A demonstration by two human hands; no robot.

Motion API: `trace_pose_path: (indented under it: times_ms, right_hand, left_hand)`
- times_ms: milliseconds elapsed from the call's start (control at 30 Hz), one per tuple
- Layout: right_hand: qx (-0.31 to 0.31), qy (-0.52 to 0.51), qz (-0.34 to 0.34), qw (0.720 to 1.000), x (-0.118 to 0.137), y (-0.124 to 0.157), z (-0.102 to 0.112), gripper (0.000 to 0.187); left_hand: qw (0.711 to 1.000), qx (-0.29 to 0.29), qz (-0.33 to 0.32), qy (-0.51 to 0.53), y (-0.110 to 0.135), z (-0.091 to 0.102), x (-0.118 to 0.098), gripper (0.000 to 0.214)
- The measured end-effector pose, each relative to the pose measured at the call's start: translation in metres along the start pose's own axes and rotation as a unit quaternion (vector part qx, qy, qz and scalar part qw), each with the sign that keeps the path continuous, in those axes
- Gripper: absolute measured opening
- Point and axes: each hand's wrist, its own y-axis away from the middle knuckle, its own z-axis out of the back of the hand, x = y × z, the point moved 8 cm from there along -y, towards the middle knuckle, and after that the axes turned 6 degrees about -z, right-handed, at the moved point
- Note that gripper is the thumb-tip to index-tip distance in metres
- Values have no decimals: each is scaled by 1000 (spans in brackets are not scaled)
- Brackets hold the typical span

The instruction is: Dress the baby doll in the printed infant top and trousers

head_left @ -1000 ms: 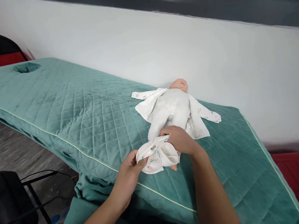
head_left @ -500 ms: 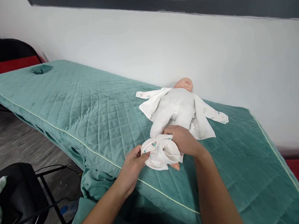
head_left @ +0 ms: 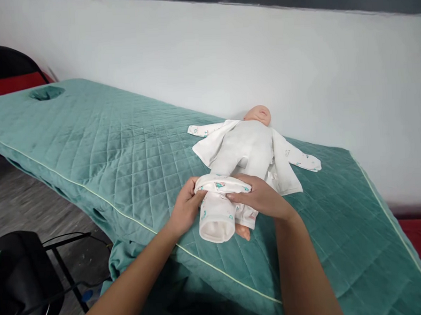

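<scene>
A baby doll [head_left: 248, 139] lies on its back with its head toward the wall. It wears a white printed jacket [head_left: 289, 172] that is spread open at the front, its sleeves stretched out to both sides. My left hand [head_left: 186, 203] and my right hand [head_left: 260, 195] pinch opposite sides of the bunched waist of small white printed pants [head_left: 216, 209]. The pants are around the doll's lower legs. One trouser leg hangs toward me with its round cuff open, and a doll's foot [head_left: 243, 231] pokes out of the other. The doll's other foot is hidden.
The doll lies on a long bed with a green quilted cover [head_left: 125, 148], which has a face hole [head_left: 47, 92] at its far left end. A white wall [head_left: 137, 53] runs behind it. A black chair [head_left: 22, 275] stands at lower left, and another chair [head_left: 10, 69] at upper left.
My hands have spread the crumpled pants' waist, and one trouser leg now hangs down toward me. My right hand has moved slightly down. The view has shifted a little.
</scene>
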Motion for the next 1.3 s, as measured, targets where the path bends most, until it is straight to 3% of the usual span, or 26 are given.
trace_pose_path:
  times_ms: [167,333,700,1133,1300]
  right_hand:
    - [12,-31,-51,998,-6,2,-2,38]
    - [7,-4,-58,998,-7,0,-2,35]
    - [-91,80,-85,989,-6,-6,7,20]
    - [-173,64,-86,979,-15,-15,23,19]
    - [-201,39,-82,975,-15,-9,24,30]
  left_hand:
    - [1000,16,-11,21,-24,3,1,34]
    - [999,-25,-34,21,-40,5,-3,33]
    - [994,-15,-92,-65,-95,-20,-17,40]
    - [971,-36,-166,-168,-112,-26,-21,42]
    - [950,-14,-202,-237,-118,-34,-27,38]
